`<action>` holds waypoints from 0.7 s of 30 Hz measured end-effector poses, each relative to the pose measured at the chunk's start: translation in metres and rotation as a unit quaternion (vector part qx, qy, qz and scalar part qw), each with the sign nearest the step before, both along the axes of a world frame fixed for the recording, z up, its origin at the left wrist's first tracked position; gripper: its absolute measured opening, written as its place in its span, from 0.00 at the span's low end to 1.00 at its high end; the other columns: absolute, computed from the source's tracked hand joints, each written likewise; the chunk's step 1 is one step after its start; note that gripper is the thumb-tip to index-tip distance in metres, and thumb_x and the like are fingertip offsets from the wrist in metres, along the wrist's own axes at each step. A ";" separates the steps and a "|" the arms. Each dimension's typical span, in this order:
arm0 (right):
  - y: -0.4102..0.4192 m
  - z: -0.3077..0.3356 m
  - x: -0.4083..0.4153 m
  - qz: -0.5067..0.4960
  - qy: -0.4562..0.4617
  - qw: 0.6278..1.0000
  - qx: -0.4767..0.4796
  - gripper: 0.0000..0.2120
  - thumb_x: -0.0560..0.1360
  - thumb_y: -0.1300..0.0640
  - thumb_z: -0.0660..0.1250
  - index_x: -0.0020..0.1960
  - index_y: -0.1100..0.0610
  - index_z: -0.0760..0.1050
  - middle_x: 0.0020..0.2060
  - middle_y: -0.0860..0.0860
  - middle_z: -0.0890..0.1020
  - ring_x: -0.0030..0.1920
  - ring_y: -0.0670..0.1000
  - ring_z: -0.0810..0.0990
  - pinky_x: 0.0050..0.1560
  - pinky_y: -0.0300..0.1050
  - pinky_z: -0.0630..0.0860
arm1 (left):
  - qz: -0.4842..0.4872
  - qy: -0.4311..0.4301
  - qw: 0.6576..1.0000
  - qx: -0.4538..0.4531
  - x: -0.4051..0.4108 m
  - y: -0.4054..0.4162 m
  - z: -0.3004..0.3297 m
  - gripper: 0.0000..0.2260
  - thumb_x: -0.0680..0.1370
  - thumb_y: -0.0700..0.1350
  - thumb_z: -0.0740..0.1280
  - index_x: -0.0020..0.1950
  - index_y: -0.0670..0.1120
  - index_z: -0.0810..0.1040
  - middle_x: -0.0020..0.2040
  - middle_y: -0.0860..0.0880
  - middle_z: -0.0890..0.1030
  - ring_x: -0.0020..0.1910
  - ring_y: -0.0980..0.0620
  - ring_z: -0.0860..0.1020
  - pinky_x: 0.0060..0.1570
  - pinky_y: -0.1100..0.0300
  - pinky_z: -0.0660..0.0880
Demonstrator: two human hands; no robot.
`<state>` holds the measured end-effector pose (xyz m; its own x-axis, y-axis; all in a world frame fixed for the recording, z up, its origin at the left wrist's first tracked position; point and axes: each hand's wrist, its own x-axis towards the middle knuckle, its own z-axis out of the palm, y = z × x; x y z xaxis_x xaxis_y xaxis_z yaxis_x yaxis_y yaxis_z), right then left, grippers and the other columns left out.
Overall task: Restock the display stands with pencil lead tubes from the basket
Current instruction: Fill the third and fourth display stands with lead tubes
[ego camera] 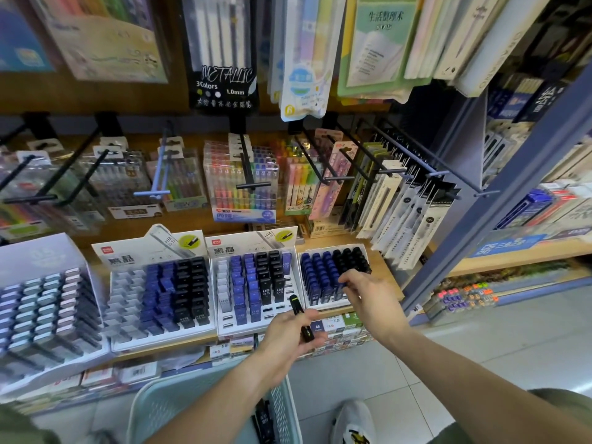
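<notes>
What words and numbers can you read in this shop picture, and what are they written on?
"METALLIC", "3 Colors", "1.0mm": black hanging pen pack.
"生活整理术": green hanging pack.
"黑晶", "HB 0.5": header of the left display stand.
"黑晶", "HB": header of the middle display stand.
"HB 0.5": black tubes in the middle stand.
"6": white hanging pouch.
Price tags, other packs and the tube in the left hand: too blurred.

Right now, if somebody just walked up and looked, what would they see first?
Probably the two hands in the middle: the left hand grips a black lead tube, and the right hand reaches its fingers to the blue and black tubes in the rightmost display stand. Next, the bright rainbow pen pack hanging above them, and the pale green basket down at the bottom.
</notes>
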<state>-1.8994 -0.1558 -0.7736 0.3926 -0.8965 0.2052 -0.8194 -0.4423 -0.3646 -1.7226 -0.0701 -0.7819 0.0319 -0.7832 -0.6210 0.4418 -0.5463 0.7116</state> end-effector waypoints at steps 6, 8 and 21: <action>-0.005 -0.006 0.005 0.011 0.028 1.000 -0.001 0.09 0.78 0.62 0.68 0.57 0.54 0.76 0.49 0.50 0.83 0.45 0.53 0.82 0.42 0.48 0.77 | -0.018 -0.006 1.000 -0.021 0.000 0.002 0.003 0.08 0.83 0.35 0.63 0.60 0.38 0.79 0.61 0.40 0.81 0.48 0.44 0.84 0.46 0.56 0.84; -0.006 -0.005 0.007 0.007 0.030 1.000 -0.001 0.09 0.78 0.62 0.68 0.58 0.54 0.77 0.49 0.50 0.83 0.45 0.53 0.82 0.43 0.47 0.76 | -0.017 -0.011 0.999 -0.025 0.001 0.002 0.003 0.07 0.83 0.35 0.64 0.59 0.38 0.80 0.59 0.39 0.81 0.47 0.44 0.84 0.46 0.56 0.84; -0.010 -0.015 0.009 -0.046 0.021 0.996 0.068 0.12 0.78 0.63 0.66 0.52 0.48 0.68 0.41 0.49 0.83 0.39 0.52 0.80 0.39 0.50 0.79 | -0.007 -0.026 0.999 -0.046 0.003 0.003 0.003 0.11 0.80 0.32 0.69 0.60 0.40 0.75 0.55 0.39 0.80 0.47 0.44 0.86 0.49 0.54 0.84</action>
<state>-1.8906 -0.1659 -0.7889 0.3134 -0.9474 0.0642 -0.8701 -0.3136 -0.3803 -1.7191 -0.0666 -0.7793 0.0512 -0.8379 -0.5434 0.3949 -0.4827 0.7817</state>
